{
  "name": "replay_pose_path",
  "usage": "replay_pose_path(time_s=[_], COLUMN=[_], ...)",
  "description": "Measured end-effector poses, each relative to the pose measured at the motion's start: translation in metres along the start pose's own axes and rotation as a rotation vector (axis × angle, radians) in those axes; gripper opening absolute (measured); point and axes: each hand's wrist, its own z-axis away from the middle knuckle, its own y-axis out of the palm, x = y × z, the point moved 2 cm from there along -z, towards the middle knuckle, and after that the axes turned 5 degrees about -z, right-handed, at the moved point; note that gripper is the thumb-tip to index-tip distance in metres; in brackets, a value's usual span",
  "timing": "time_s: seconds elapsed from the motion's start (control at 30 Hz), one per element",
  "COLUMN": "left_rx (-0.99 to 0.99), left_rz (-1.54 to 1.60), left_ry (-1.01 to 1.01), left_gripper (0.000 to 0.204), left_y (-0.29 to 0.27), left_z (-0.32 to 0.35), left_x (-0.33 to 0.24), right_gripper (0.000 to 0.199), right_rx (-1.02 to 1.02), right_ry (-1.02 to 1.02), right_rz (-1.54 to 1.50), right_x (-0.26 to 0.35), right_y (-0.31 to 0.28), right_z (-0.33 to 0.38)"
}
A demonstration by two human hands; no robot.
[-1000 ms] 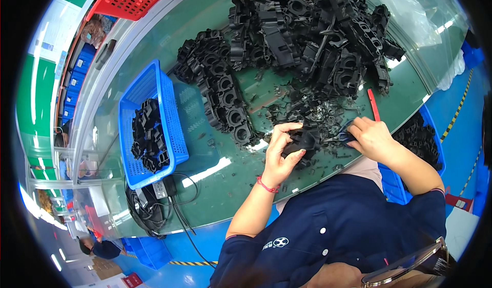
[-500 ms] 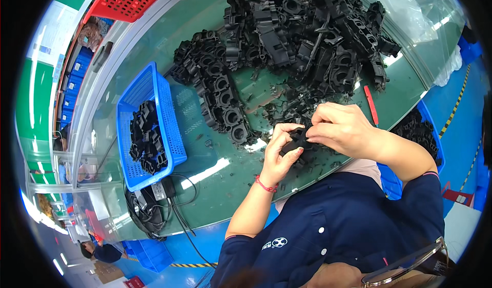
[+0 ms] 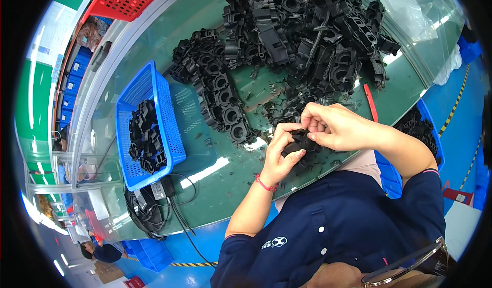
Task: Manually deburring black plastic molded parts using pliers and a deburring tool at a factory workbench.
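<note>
Near the front edge of the green table, my left hand [image 3: 281, 152] is closed round a small black plastic part [image 3: 299, 141]. My right hand [image 3: 335, 128] meets it from the right, thumb and fingers pinched at the part's upper edge. Whether a loose bit sits between those fingertips is hidden. Just beyond my hands lies a scatter of black plastic scraps [image 3: 292, 101]. Behind the scraps rises a large heap of black molded parts [image 3: 277, 37], and a long row of joined ring-shaped parts [image 3: 221, 91] stretches to its left.
A blue basket [image 3: 177, 134] with black parts stands on the left, with black cables and an adapter [image 3: 148, 206] beside it. A red-handled tool [image 3: 370, 102] lies to the right. Below the table's right edge is a blue crate [image 3: 430, 116]. A red basket [image 3: 123, 1] hangs over the far left.
My right hand has shifted slightly left and its wrist has turned over the black plastic part. My left hand keeps its hold with little movement.
</note>
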Motion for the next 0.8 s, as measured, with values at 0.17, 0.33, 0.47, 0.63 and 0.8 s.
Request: replay_pose_path(time_s=[0.17, 0.33, 0.47, 0.63, 0.8], left_rx=[0.028, 0.075, 0.096, 0.090, 0.071], left_rz=[0.136, 0.336, 0.397, 0.467, 0.491], left_ry=[-0.031, -0.084, -0.093, -0.114, -0.111], left_gripper=[0.041, 0.049, 0.050, 0.051, 0.051], left_y=[0.001, 0.004, 0.004, 0.006, 0.007], left_z=[0.002, 0.003, 0.002, 0.002, 0.002], left_x=[0.009, 0.017, 0.015, 0.014, 0.014], right_gripper=[0.017, 0.011, 0.010, 0.010, 0.010], right_rx=[-0.021, -0.010, 0.000, -0.012, -0.031], right_ry=[0.020, 0.064, 0.054, 0.018, -0.085], right_rz=[-0.086, -0.175, -0.185, -0.168, -0.033], right_x=[0.002, 0.006, 0.009, 0.012, 0.012], right_y=[-0.002, -0.002, -0.002, -0.002, -0.001], right_z=[0.002, 0.001, 0.000, 0.000, 0.001])
